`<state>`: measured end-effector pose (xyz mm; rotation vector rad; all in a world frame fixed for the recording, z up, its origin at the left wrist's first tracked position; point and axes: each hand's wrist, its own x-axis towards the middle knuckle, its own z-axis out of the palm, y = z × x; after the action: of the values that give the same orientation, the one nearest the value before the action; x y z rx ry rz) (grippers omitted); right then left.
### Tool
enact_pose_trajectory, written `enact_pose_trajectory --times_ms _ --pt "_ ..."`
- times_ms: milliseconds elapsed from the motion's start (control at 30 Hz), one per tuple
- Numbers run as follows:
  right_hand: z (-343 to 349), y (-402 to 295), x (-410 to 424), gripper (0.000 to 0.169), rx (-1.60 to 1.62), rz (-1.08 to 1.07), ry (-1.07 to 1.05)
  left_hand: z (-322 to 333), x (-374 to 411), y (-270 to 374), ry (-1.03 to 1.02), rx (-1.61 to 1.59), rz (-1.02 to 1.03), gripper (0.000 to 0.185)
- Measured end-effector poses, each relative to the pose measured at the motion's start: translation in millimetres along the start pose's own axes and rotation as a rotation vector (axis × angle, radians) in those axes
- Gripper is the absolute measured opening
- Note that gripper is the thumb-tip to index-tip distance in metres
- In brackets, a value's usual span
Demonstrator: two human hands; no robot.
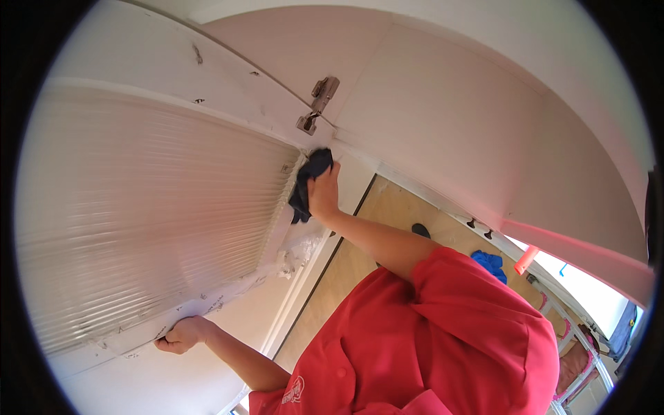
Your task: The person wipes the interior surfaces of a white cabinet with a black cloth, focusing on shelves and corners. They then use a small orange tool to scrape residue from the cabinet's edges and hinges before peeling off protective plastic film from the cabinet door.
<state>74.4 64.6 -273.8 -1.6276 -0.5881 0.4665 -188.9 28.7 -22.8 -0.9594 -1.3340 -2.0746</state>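
A white cabinet door (233, 96) with a ribbed glass panel (166, 207) stands open across the left of the head view. My right hand (326, 194) grips a dark cloth (313, 174), which lies against the door frame at the panel's edge, below a metal hinge (316, 106). Lower left, my left hand (184, 334) is closed around the door's outer edge, its fingertips partly hidden. Dark scuffs and handwritten marks dot the frame. Crumpled clear plastic film (298, 254) shows behind the cloth, near the door's lower side.
To the right opens the pale cabinet interior (441, 114), with dark knobs (487, 234) along its lower front. Below, a blue cloth (490, 264) lies on the wood-look floor (399, 202). An orange-red tube (526, 260) and a metal stepladder (591, 358) are at the right.
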Motion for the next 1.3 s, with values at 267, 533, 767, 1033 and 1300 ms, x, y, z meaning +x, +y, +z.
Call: enact_pose_trajectory --times_ms 267,533,767,1033,1300 --pt "-122.2 -20.1 46.7 0.032 1.143 0.944 -0.884 -4.0 2.1 -7.4 0.018 0.096 0.096 0.031" --pt "-181.4 -48.9 -0.6 0.030 1.360 0.761 -0.882 -61.2 -33.8 71.8 -0.330 0.101 0.352 0.032" --pt "-126.5 -30.9 -18.6 0.029 0.717 0.180 -0.508 -74.3 -199.2 142.8 -1.643 -0.378 -0.159 0.079" --pt "-192.9 -108.7 -19.2 0.038 0.756 0.793 -0.957 -50.8 -194.8 72.5 -1.371 -0.604 -2.043 0.024" --pt "-180.8 -39.1 -38.5 0.039 1.264 0.955 -0.718 -49.3 -180.3 105.6 -1.547 -0.564 -1.882 0.035"
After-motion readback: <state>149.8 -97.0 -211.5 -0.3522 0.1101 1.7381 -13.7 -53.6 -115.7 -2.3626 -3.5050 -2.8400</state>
